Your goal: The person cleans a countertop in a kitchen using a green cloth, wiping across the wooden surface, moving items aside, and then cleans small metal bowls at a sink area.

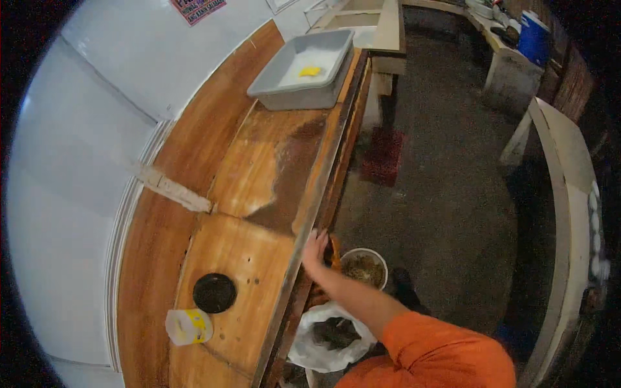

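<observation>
My right hand (316, 247) reaches from an orange sleeve to the front edge of a wooden counter (233, 257), its fingers at or just below that edge. Whether it grips anything there is hard to see. Close by, an orange object (335, 252) is partly hidden under the edge. Below my forearm stand a white-rimmed bucket (364, 269) with brownish contents and a bin lined with a white plastic bag (308, 334), dark matter inside. My left hand is out of view. On the counter lie a black round lid (215, 293) and a translucent plastic container (189, 327) with a yellow label.
Further along the counter sits a grey basin (301, 97) of suds with a yellow sponge or cloth (309, 72). A dark reddish object (383, 155) is on the floor (446, 194). Across the aisle are a pale bench (563, 165) and a blue cooler (533, 39).
</observation>
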`<state>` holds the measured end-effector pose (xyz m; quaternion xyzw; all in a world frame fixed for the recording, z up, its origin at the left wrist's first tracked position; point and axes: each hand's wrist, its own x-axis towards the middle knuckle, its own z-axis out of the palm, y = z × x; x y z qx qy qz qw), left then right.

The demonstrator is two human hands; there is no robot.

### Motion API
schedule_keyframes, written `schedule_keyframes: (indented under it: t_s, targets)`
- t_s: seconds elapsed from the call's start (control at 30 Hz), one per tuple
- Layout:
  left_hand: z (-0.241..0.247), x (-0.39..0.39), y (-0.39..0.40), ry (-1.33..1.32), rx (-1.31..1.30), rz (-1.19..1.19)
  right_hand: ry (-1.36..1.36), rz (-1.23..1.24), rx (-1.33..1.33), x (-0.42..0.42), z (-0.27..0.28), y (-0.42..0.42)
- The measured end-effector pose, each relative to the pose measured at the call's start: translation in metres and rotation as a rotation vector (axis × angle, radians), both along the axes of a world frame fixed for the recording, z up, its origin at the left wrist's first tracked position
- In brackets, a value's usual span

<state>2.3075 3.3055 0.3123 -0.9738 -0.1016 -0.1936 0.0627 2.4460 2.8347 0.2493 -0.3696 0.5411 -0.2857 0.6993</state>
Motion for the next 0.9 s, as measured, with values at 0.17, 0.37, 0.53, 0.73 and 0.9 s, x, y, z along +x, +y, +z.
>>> schedule_keyframes:
  t_s: [0.17, 0.37, 0.53, 0.73, 0.9]
  targets:
    - [0.000, -0.050, -0.109, 0.269, -0.364, -0.092, -0.019, -0.018, -0.118, 0.014, 0.006, -0.135]
    - [-0.015, -0.084, -0.212, 0.409, -0.549, -0.100, 0.159, 0.503, -0.238, -0.009, -0.016, -0.081]
    - [-0.018, -0.079, -0.211, 0.340, -0.590, -0.042, 0.826, 2.136, -0.955, -0.022, -0.027, -0.001]
    - [-0.020, -0.063, -0.213, 0.238, -0.706, 0.104, 1.138, 1.934, -1.081, 0.023, -0.006, -0.150]
    - [-0.019, -0.048, -0.238, 0.101, -0.817, 0.267, 0.231, 0.088, -0.488, 0.039, 0.017, -0.322]
